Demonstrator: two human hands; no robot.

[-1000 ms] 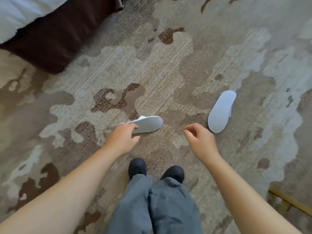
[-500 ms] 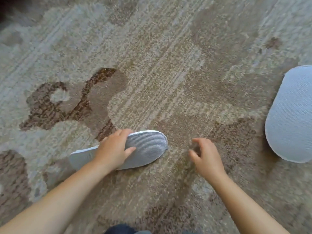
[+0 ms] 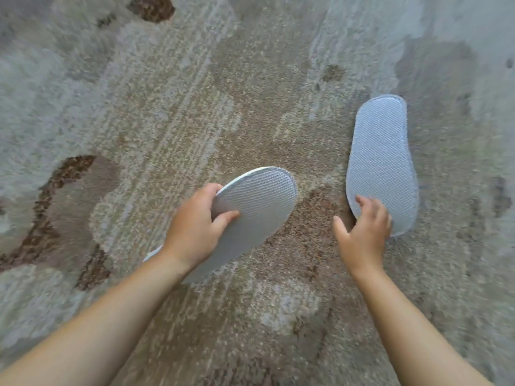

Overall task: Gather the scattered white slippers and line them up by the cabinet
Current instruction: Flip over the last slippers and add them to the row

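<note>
Head view, read left to right. Left hand [image 3: 192, 232] is closed around the first slipper [image 3: 250, 213]: thumb pressed on the textured sole, fingers curled over the far edge. That slipper is held tilted with its sole toward the camera; whether its near end touches the floor cannot be told, the wrist hiding it. Right hand [image 3: 362, 232] is spread, fingers apart, fingertips [image 3: 362, 200] laid on the near end of the second slipper [image 3: 380, 162], thumb off to the side and nothing yet gripped. The second slipper is lying sole-up, flat on the carpet, well apart from the first.

Risks, as judged:
- The left grip is taken at one edge only; a thin, floppy sole could be expected to bend or slide out if swung.
- The right hand is only resting on top. A flat sole on pile gives no edge to hook, so the slipper may be pushed along rather than lifted unless an edge is pinched.
- Both slippers are shown sole-up; if set down as they are, the row would be upside down. A flip is likely needed.

Surface and room: patterned carpet [image 3: 167, 107], grey-beige with brown patches, short textured pile, blurred toward the frame edges. No cabinet is seen, nor any further slippers; a carry is probably still ahead.
</note>
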